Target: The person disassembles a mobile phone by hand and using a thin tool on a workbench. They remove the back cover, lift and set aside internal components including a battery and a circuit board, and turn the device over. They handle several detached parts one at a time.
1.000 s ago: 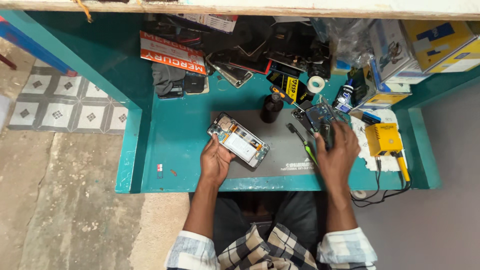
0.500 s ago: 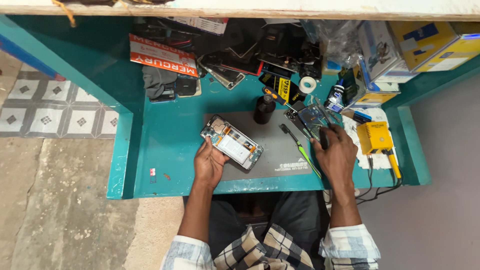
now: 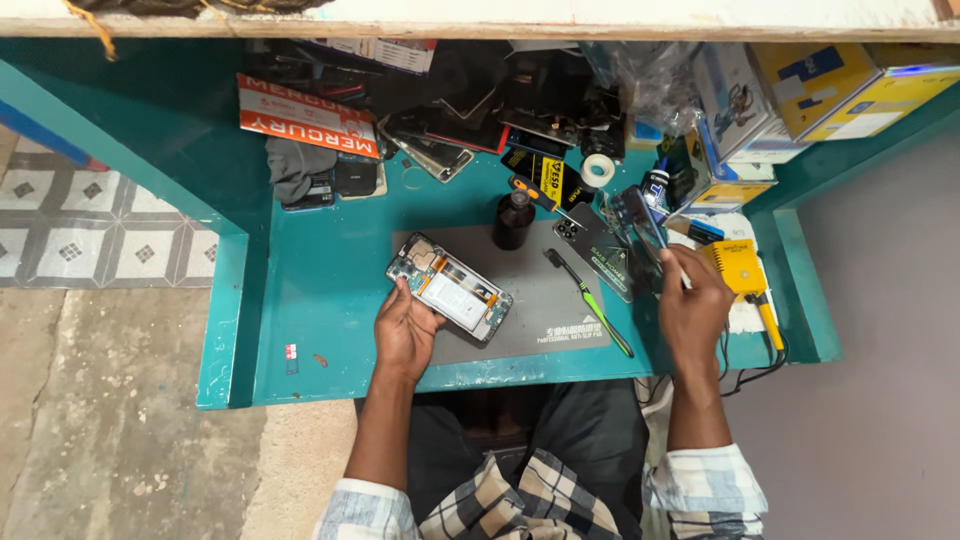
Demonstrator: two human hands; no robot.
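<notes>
Opened smartphone with exposed white battery [image 3: 450, 287] sits gripped by left hand [image 3: 405, 328]; right hand [image 3: 692, 303] pinches, seemingly, a thin white-handled tool [image 3: 668, 255].

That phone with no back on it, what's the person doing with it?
A person sits at a teal workbench. Their left hand holds the opened phone, its insides facing up, on a grey mat. Their right hand grips a thin tool at the mat's right side. A green-handled brush and a dark bottle sit on the mat, with a yellow tool nearby.
</notes>
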